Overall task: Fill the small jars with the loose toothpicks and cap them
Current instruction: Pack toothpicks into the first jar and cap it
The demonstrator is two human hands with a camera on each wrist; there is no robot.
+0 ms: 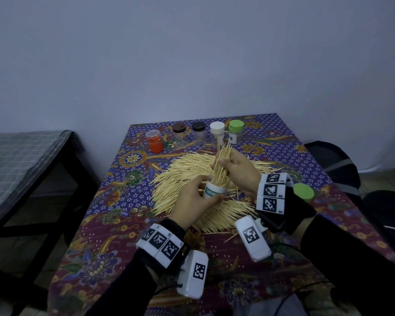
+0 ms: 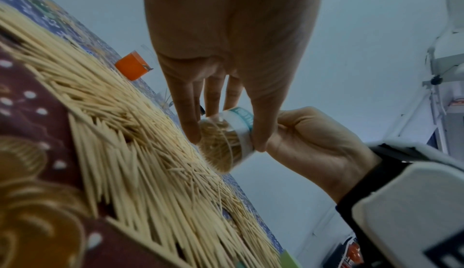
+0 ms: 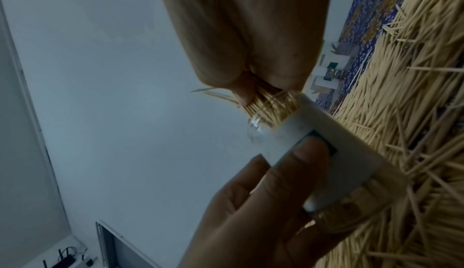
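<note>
My left hand point(image 1: 195, 197) grips a small clear jar point(image 1: 214, 190) with a white and teal label, tilted above the pile of loose toothpicks point(image 1: 180, 176). My right hand point(image 1: 235, 169) pinches a bundle of toothpicks point(image 1: 222, 163) whose lower ends sit in the jar's open mouth. In the left wrist view the jar point(image 2: 233, 133) shows packed toothpicks through its clear base, held between fingers and thumb. In the right wrist view the bundle point(image 3: 266, 103) enters the jar point(image 3: 323, 139). A loose green cap point(image 1: 303, 190) lies to the right, beside my right wrist.
Along the table's far edge stand several jars: an orange one point(image 1: 155, 141), a brown-capped one point(image 1: 179, 132), a black-capped one point(image 1: 198, 132), a white-capped one point(image 1: 217, 133) and a green-capped one point(image 1: 236, 131). A patterned cloth point(image 1: 128, 247) covers the table. A dark bench point(image 1: 32, 160) stands left.
</note>
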